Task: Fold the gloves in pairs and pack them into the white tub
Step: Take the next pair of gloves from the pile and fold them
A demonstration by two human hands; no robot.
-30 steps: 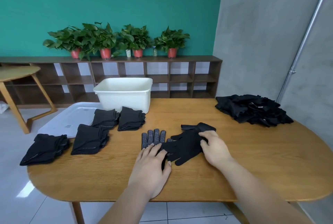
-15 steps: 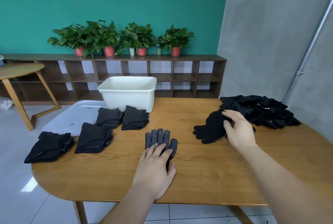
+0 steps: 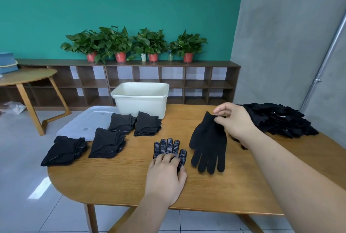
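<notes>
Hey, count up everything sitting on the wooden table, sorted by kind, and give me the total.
Folded glove bundles: 4
Dotted glove: 1
Plain glove: 1
Heap of loose gloves: 1
White tub: 1
Clear lid: 1
Total: 9

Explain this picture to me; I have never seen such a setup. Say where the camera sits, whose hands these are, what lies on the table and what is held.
No machine here: a person wears one camera on the head, looking down at their own bare hands. The left hand presses a dotted glove flat on the wooden table. The right hand pinches the cuff of a plain black glove, its fingers pointing toward the person. Four folded glove bundles lie to the left by a clear lid; the white tub stands behind them, and a loose pile of gloves lies at the right.
</notes>
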